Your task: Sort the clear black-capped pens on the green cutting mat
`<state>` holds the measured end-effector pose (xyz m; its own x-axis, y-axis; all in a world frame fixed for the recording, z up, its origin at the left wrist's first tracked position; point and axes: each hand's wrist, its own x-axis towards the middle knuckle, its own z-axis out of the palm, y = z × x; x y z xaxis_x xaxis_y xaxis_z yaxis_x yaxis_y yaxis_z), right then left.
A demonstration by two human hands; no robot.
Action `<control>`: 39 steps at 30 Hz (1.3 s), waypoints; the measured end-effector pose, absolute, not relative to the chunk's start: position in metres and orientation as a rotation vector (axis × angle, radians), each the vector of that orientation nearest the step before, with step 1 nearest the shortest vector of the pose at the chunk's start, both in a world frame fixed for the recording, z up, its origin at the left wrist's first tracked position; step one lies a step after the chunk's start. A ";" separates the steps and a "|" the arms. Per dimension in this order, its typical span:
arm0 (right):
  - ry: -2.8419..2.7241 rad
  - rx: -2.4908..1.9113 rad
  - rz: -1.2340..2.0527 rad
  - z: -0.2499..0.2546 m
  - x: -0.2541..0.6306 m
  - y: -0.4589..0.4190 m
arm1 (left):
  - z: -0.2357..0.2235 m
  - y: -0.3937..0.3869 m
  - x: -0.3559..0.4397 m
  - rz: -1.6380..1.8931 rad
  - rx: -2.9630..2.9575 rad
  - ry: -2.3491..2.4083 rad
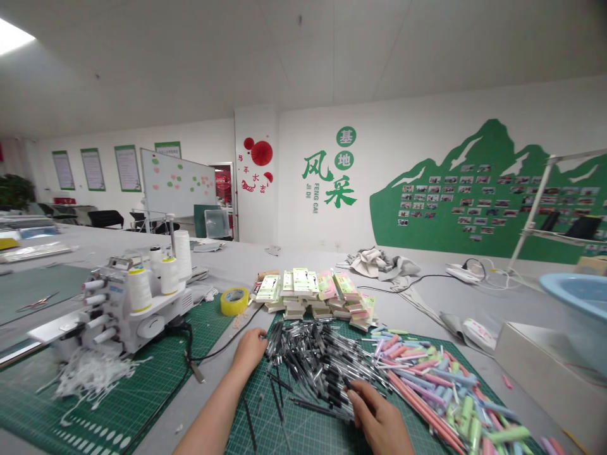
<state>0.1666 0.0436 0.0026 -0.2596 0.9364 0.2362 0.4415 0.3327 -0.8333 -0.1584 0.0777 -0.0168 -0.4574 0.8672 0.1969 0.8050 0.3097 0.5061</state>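
Note:
A heap of black and clear pens (308, 354) lies on a green cutting mat (303, 433) in front of me. My left hand (252, 346) is at the heap's left edge, fingers curled; what they hold, if anything, is hidden. At the front right of the heap, my right hand (377, 414) is closed, with thumb and fingers pinching a dark piece that looks like a black pen (347, 382). Pastel pink, purple, blue and green tubes (436, 379) are piled to the right of that hand. Several loose pens lie on the mat between my arms.
Stacked small boxes (303, 287) stand behind the pens, with a yellow tape roll (234, 301) to their left. An overlock sewing machine (142, 303) with thread cones is at left. A white box (545, 373) and a blue basin (576, 316) stand at right. Cables cross the table.

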 end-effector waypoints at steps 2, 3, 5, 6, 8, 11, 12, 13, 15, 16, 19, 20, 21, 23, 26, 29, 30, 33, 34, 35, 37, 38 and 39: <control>-1.858 -1.220 0.840 0.003 0.167 0.044 | -0.017 0.078 -0.159 0.844 1.573 2.453; -1.863 -1.221 0.842 0.003 0.168 0.044 | -0.018 0.078 -0.159 0.847 1.576 2.453; -1.869 -1.222 0.836 0.001 0.169 0.046 | -0.019 0.079 -0.159 0.855 1.584 2.453; -1.871 -1.222 0.827 -0.001 0.170 0.047 | -0.019 0.079 -0.159 0.859 1.589 2.450; -1.872 -1.219 0.806 -0.005 0.171 0.049 | -0.020 0.079 -0.158 0.868 1.603 2.441; -1.861 -1.210 0.776 -0.010 0.173 0.051 | -0.021 0.080 -0.157 0.879 1.619 2.426; -1.859 -1.205 0.767 -0.011 0.173 0.052 | -0.020 0.080 -0.157 0.882 1.622 2.423; -1.858 -1.200 0.759 -0.011 0.173 0.052 | -0.020 0.080 -0.157 0.885 1.624 2.421; -1.860 -1.194 0.740 -0.011 0.173 0.053 | -0.018 0.079 -0.158 0.890 1.619 2.424; -1.865 -1.188 0.727 -0.011 0.173 0.052 | -0.018 0.079 -0.158 0.892 1.614 2.430; -1.912 -1.153 0.670 -0.009 0.173 0.051 | -0.015 0.079 -0.159 0.893 1.603 2.449; -1.935 -1.139 0.646 -0.008 0.173 0.051 | -0.014 0.079 -0.158 0.894 1.607 2.453; -1.956 -1.126 0.624 -0.007 0.174 0.051 | -0.013 0.078 -0.157 0.893 1.617 2.454; -1.980 -1.110 0.591 -0.007 0.174 0.051 | -0.011 0.078 -0.153 0.885 1.640 2.453; -1.999 -1.102 0.577 -0.007 0.174 0.051 | -0.007 0.076 -0.145 0.851 1.668 2.459; -2.032 -1.097 0.583 -0.006 0.172 0.050 | -0.005 0.072 -0.137 0.801 1.670 2.487; -2.039 -1.096 0.583 -0.005 0.172 0.049 | -0.005 0.071 -0.134 0.783 1.669 2.499; -2.046 -1.097 0.581 -0.004 0.170 0.047 | -0.006 0.068 -0.127 0.735 1.669 2.530; -2.049 -1.098 0.580 -0.003 0.170 0.047 | -0.006 0.068 -0.125 0.721 1.669 2.537; -2.054 -1.100 0.580 -0.004 0.170 0.047 | -0.006 0.068 -0.124 0.708 1.666 2.545; -2.065 -1.103 0.578 -0.004 0.170 0.047 | -0.005 0.068 -0.122 0.687 1.655 2.564; -2.069 -1.104 0.575 -0.004 0.170 0.047 | -0.005 0.068 -0.121 0.678 1.647 2.573; -2.070 -1.106 0.574 -0.004 0.170 0.047 | -0.004 0.068 -0.121 0.670 1.639 2.581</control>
